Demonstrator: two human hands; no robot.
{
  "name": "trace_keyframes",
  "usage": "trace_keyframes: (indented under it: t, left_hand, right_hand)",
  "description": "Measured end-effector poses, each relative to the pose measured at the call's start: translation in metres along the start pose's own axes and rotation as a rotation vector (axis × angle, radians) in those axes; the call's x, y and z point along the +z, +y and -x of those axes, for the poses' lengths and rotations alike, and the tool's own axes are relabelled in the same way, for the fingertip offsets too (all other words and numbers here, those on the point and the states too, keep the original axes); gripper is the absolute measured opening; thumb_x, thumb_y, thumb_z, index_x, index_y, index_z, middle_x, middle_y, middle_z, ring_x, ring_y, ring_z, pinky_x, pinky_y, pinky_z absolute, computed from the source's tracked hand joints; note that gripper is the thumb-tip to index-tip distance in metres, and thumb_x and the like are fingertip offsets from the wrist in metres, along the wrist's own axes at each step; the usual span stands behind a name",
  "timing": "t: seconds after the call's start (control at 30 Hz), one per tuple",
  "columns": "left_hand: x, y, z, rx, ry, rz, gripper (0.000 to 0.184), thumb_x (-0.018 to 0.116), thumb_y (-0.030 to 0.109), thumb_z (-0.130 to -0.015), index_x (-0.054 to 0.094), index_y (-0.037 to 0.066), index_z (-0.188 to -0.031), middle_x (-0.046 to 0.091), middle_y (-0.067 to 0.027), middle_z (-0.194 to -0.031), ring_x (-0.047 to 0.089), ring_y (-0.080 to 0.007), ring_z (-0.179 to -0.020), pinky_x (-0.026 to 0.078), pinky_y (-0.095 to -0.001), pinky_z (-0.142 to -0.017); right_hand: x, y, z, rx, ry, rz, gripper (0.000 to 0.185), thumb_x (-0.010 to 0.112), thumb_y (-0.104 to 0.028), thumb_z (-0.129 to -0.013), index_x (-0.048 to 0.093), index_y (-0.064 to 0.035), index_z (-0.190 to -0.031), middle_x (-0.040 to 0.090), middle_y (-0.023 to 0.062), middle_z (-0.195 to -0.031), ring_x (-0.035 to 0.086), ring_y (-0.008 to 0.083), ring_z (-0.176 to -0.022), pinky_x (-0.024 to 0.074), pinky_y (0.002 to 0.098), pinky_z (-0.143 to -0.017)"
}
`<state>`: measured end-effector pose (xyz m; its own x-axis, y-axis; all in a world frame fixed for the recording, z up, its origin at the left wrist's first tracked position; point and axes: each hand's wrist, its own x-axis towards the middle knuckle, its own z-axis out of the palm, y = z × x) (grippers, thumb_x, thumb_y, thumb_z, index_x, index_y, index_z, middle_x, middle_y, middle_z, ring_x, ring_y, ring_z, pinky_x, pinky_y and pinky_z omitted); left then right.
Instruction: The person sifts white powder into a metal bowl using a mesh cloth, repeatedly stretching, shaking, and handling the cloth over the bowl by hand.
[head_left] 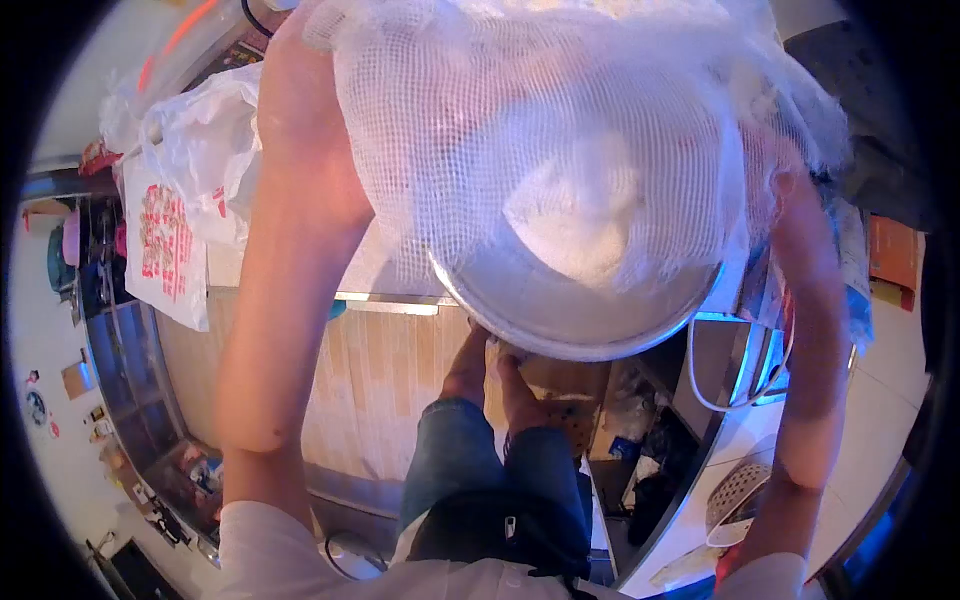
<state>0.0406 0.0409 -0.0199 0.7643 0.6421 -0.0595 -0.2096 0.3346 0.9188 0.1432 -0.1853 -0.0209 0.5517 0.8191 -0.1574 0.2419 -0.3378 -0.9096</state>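
Note:
A white mesh cheesecloth (420,150) hangs spread between my two raised hands, close to the camera. My left hand (302,45) is at its upper left edge, and my right hand (775,115) is at its right side, partly seen through the weave. Both hands appear to grip the cloth, though its folds hide most of the fingers. Behind and below the cloth is a round metal bowl (560,315) at the counter's edge. A mound of white powder (580,215), like flour, shows through the mesh inside the bowl.
White plastic bags (165,240) with red print lie on the counter at left. A white cable (715,405) loops down at right. Below stand an open cabinet (650,470) with bags inside and a perforated basket (740,500). Shelves (130,350) line the left wall.

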Motion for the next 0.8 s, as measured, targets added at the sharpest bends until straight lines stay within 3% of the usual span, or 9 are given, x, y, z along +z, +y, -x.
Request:
trace_keyframes:
  t: [0.1, 0.23, 0.37, 0.5, 0.57, 0.63, 0.67, 0.77, 0.8]
  left_hand:
    - [0.0, -0.002, 0.0, -0.024, -0.019, 0.013, 0.031, 0.044, 0.016, -0.077, 0.045, -0.001, -0.102, 0.05, -0.0086, -0.091, 0.049, -0.0145, -0.079, 0.038, -0.0211, -0.069]
    - [0.014, 0.003, 0.004, -0.055, 0.12, -0.072, 0.032, 0.043, 0.015, -0.077, 0.044, -0.001, -0.104, 0.05, -0.0088, -0.093, 0.049, -0.0149, -0.081, 0.038, -0.0214, -0.071]
    - [0.006, 0.01, -0.007, -0.176, -0.224, 0.164, 0.024, 0.038, 0.015, -0.078, 0.047, -0.001, -0.094, 0.053, -0.01, -0.085, 0.053, -0.0159, -0.071, 0.045, -0.025, -0.061]
    - [-0.006, 0.01, -0.023, -0.373, -0.557, 0.34, 0.023, 0.036, 0.015, -0.078, 0.048, -0.001, -0.089, 0.055, -0.0109, -0.081, 0.057, -0.0166, -0.065, 0.05, -0.025, -0.051]
    - [-0.006, 0.01, -0.024, -0.425, -0.506, 0.29, 0.023, 0.036, 0.015, -0.078, 0.048, -0.001, -0.089, 0.055, -0.0108, -0.081, 0.057, -0.0162, -0.062, 0.05, -0.0227, -0.046]
    - [0.001, 0.013, -0.014, -0.386, -0.232, 0.134, 0.023, 0.036, 0.015, -0.078, 0.048, -0.002, -0.088, 0.055, -0.0103, -0.079, 0.058, -0.0151, -0.06, 0.048, -0.0197, -0.042]
    - [0.002, 0.021, -0.008, -0.275, -0.145, 0.04, 0.023, 0.037, 0.015, -0.078, 0.048, -0.003, -0.088, 0.056, -0.0091, -0.076, 0.057, -0.0141, -0.059, 0.049, -0.0202, -0.042]
    - [-0.012, 0.016, -0.021, -0.367, -0.489, 0.028, 0.025, 0.041, 0.012, -0.078, 0.048, -0.004, -0.096, 0.054, -0.0088, -0.086, 0.053, -0.0131, -0.074, 0.044, -0.0243, -0.069]
    - [-0.014, 0.01, -0.029, -0.423, -0.39, -0.058, 0.022, 0.039, 0.011, -0.078, 0.049, -0.004, -0.09, 0.054, -0.0081, -0.083, 0.053, -0.0137, -0.072, 0.045, -0.0244, -0.067]
  right_hand:
    - [-0.026, 0.01, -0.015, 0.051, 0.189, -0.784, 0.029, 0.041, -0.019, -0.077, 0.043, -0.0028, -0.1, 0.053, 0.009, -0.081, 0.054, 0.0205, -0.068, 0.0444, 0.032, -0.061]
    - [-0.029, 0.009, -0.016, -0.01, 0.299, -1.152, 0.033, 0.041, -0.019, -0.078, 0.041, 0.0005, -0.104, 0.052, 0.0107, -0.087, 0.053, 0.0182, -0.07, 0.0432, 0.0285, -0.061]
    - [-0.03, 0.01, -0.022, -0.036, 0.271, -0.954, 0.034, 0.042, -0.021, -0.078, 0.041, 0.0009, -0.105, 0.052, 0.0118, -0.09, 0.052, 0.0192, -0.075, 0.0415, 0.0307, -0.068]
    - [-0.038, 0.008, -0.035, -0.034, 0.128, -0.409, 0.036, 0.043, -0.022, -0.077, 0.041, 0.0013, -0.105, 0.051, 0.0129, -0.093, 0.051, 0.0203, -0.081, 0.0398, 0.0329, -0.074]
    - [-0.04, 0.01, -0.046, -0.072, 0.032, -0.149, 0.037, 0.043, -0.023, -0.077, 0.041, 0.0015, -0.105, 0.051, 0.0135, -0.095, 0.051, 0.0209, -0.083, 0.039, 0.034, -0.077]
    - [-0.043, 0.01, -0.048, -0.061, 0.069, -0.181, 0.038, 0.044, -0.023, -0.077, 0.041, 0.0017, -0.106, 0.051, 0.014, -0.096, 0.051, 0.0214, -0.086, 0.0381, 0.0351, -0.08]
    - [-0.041, 0.013, -0.048, -0.022, 0.149, -0.267, 0.035, 0.044, -0.021, -0.077, 0.043, 0.0019, -0.103, 0.051, 0.0124, -0.093, 0.051, 0.0197, -0.081, 0.039, 0.0338, -0.078]
    - [-0.037, 0.02, -0.046, 0.082, 0.402, -0.524, 0.026, 0.046, -0.014, -0.075, 0.047, 0.0026, -0.095, 0.053, 0.0074, -0.081, 0.052, 0.0145, -0.067, 0.0416, 0.0299, -0.07]
    - [-0.041, 0.018, -0.042, 0.053, 0.342, -0.463, 0.024, 0.046, -0.013, -0.075, 0.048, 0.0024, -0.093, 0.053, 0.0067, -0.081, 0.051, 0.0144, -0.066, 0.0415, 0.0288, -0.069]
